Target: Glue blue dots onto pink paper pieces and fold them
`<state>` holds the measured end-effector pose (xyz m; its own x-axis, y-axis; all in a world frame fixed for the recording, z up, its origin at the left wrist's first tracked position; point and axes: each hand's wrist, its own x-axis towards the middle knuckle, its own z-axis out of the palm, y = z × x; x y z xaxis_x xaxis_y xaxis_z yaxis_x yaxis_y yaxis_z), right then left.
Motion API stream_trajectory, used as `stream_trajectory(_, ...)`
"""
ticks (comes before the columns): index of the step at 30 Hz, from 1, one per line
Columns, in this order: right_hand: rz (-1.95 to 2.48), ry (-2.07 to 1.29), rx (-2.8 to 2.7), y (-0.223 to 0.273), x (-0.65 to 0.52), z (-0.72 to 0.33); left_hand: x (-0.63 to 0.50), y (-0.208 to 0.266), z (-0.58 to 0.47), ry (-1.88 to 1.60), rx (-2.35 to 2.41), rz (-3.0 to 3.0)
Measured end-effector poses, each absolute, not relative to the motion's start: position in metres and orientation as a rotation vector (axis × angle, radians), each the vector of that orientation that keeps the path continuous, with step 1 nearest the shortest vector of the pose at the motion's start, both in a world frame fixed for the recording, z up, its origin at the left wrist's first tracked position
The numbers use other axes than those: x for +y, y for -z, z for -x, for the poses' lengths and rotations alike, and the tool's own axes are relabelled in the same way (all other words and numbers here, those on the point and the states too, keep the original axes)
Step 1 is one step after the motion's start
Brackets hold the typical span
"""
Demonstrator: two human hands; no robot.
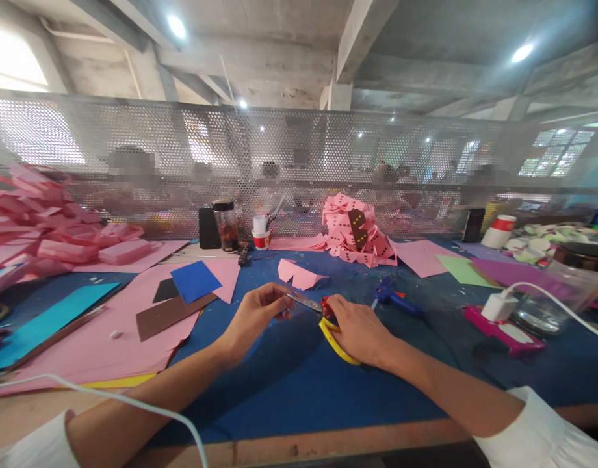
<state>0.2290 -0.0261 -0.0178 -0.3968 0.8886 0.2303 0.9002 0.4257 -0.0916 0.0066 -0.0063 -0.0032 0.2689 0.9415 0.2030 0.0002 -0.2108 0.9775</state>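
Note:
My right hand (361, 327) grips a pair of scissors (342, 348) by its yellow and red handles. The metal blades reach left to the fingertips of my left hand (255, 318). My left thumb and fingers are pinched together at the blade tips; whatever lies between them is too small or hidden to make out. Just beyond the blades, a folded pink paper piece (305, 276) rests on the blue table mat (260, 403). To the right of my right hand lies a blue glue gun (399, 299).
Pink paper sheets (104, 331) and coloured card pieces cover the left side, with a pink paper heap (60, 227) behind. A dotted pink paper pile (350, 227) stands against the mesh partition (299, 143). At right are a pink power strip (504, 330) and a jar (547, 305).

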Motion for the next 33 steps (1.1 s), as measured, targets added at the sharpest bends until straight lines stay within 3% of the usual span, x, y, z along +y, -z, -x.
stream_trajectory(33,1.638,0.032,-2.416,0.0122,-0.0289,-0.2254,-0.007,0.0029,-0.0069,-1.125,0.917,-1.486)
